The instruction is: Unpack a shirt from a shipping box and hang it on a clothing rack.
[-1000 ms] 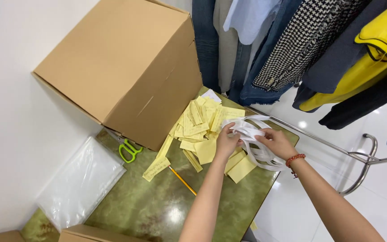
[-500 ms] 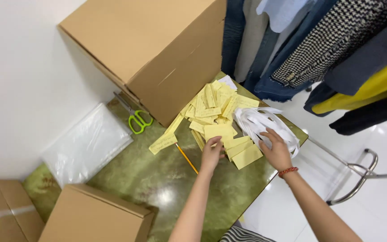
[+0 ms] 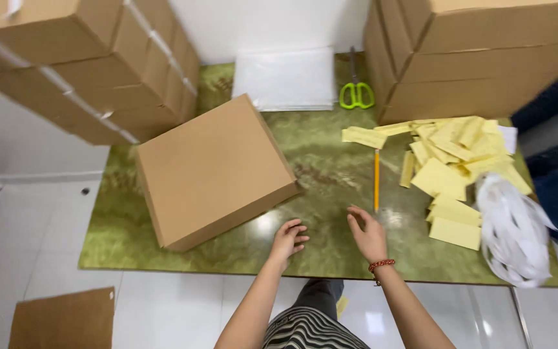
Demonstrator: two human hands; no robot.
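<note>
Left hand [image 3: 287, 238]: we see it empty, fingers curled, on the green marbled tabletop [image 3: 330, 171].
Right hand [image 3: 368, 234]: released, open, holding nothing.
Flat square brown cardboard box [image 3: 213, 169]: at ten o'clock of our left hand.
Yellow pencil [image 3: 376, 179]: twelve o'clock of our right hand.

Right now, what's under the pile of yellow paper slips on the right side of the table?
The yellow paper slips lie on the green marbled table, one white sheet poking out at the far right edge. Anything else beneath the pile is covered.

A flat brown carton [image 3: 214, 171] lies centre-table, taller brown cartons [image 3: 479, 55] behind, yellow labels [image 3: 456, 161] heaped right.
</note>
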